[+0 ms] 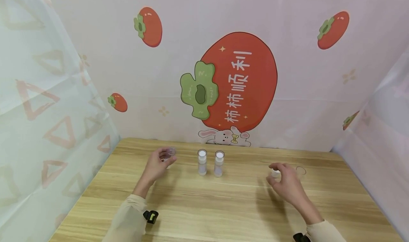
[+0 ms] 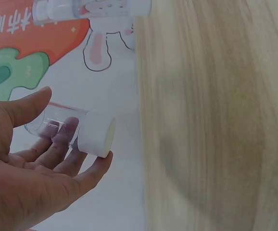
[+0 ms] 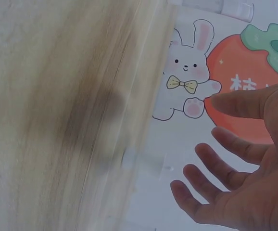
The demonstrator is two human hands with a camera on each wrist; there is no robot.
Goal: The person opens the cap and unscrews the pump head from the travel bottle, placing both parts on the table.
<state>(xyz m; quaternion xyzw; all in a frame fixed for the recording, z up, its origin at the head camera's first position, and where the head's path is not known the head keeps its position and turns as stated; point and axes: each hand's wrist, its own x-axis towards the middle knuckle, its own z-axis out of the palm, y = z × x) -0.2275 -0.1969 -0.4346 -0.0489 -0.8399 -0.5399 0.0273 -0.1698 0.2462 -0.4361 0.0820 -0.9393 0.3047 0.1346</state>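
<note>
In the head view my left hand [image 1: 158, 165] holds a small clear bottle [image 2: 57, 122] with a white end piece [image 2: 95, 134]. Fingers curl behind it and the thumb lies near its clear end; the bottle tilts. My right hand [image 1: 285, 181] hovers over the right part of the table, fingers spread and bent. A small white piece [image 1: 275, 173] shows between its thumb and fingers, apart from them. The right wrist view has a blurred translucent piece [image 3: 144, 163] below the fingers, untouched. Near that hand is a thin clear ring-shaped rim [image 1: 301, 170].
Two white bottles, one left [image 1: 202, 165] and one right [image 1: 218, 166], stand upright side by side near the table's back, with clear round tops. The wooden table [image 1: 198, 210] meets a cloth backdrop [image 1: 303, 121] printed with persimmons and a rabbit. More cloth hangs at both sides.
</note>
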